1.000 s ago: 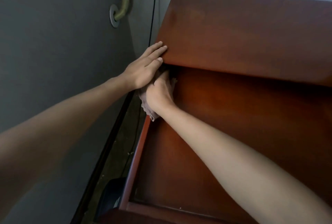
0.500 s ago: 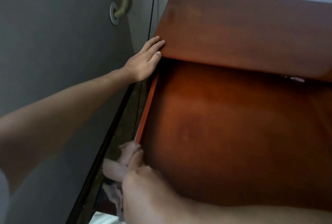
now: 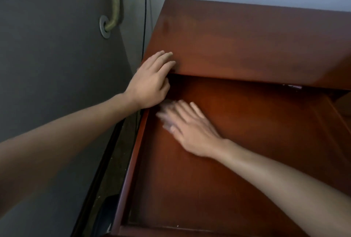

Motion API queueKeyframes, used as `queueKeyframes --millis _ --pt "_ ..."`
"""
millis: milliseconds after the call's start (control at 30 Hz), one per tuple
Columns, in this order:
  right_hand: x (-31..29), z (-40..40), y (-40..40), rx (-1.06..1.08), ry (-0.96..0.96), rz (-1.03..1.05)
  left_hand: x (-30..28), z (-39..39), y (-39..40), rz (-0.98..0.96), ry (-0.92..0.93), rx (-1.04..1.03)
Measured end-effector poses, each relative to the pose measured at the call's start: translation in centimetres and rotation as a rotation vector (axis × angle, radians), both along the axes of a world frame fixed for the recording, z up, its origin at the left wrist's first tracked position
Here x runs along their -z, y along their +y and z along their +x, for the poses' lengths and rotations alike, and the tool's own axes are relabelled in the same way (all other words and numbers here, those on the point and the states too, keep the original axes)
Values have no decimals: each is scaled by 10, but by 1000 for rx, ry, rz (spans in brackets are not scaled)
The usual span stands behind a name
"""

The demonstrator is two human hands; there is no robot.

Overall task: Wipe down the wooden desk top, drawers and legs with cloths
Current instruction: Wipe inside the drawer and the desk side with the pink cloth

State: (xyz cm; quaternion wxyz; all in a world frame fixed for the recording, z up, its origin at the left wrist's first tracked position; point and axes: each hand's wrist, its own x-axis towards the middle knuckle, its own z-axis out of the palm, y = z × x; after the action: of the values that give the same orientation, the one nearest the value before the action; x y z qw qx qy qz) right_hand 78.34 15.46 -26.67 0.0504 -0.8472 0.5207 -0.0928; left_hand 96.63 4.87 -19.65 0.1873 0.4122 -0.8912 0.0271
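The reddish-brown wooden desk top (image 3: 247,42) fills the upper right, and below it the drawer (image 3: 209,189) is pulled out. My left hand (image 3: 152,82) rests on the top's near left corner with straight fingers, the thumb tucked at the edge. My right hand (image 3: 190,126) lies flat inside the drawer near its far left corner, fingers spread and blurred by motion. No cloth shows under or beside either hand.
A grey wall stands close on the left with a beige hose (image 3: 114,8) entering a round flange. A black cable (image 3: 145,18) hangs down behind the desk corner. A narrow strip of dark floor (image 3: 114,170) separates wall and drawer side (image 3: 131,170).
My right hand went from the drawer's near left corner, where it held a cloth, up to the far left of the drawer; the cloth is out of sight. The left hand stayed on the corner.
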Motion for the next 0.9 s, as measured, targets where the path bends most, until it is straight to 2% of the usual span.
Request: queueKeyframes --millis 67,100,133,167,233,300,333,400,500,567,633,733,800,867,900 --pt "-2 6 21 -220 -10 127 6 4 22 -13 77 16" --pt "-1 2 26 -265 -19 152 12 8 33 0 106 17" --pt "-2 -6 23 -255 -14 93 18 11 42 28 119 16" --pt "1 -16 12 -197 7 -14 24 13 49 81 112 0" --pt "8 -36 -32 85 39 -130 33 13 55 226 105 -73" --pt "6 -45 -75 347 8 -67 37 11 55 320 111 -131" --pt "8 -41 -92 396 -23 -30 38 9 55 320 113 -137" --pt "4 -18 -104 316 -48 -47 39 9 55 311 129 -144" --pt "-5 26 -72 27 -115 39 39 9 57 347 158 -174" --pt "-6 29 -38 -132 -134 84 38 9 56 376 164 -171" --pt "0 5 -33 -164 -56 75 37 8 56 394 138 -170" --pt "2 -47 -82 127 18 19 37 6 58 383 97 -171" --pt "-3 -63 -105 359 -18 84 36 4 58 369 90 -178" --pt "0 -45 -104 395 -25 34 35 3 58 365 73 -186" --pt "3 -27 -96 322 -43 -13 36 3 58 366 67 -189"
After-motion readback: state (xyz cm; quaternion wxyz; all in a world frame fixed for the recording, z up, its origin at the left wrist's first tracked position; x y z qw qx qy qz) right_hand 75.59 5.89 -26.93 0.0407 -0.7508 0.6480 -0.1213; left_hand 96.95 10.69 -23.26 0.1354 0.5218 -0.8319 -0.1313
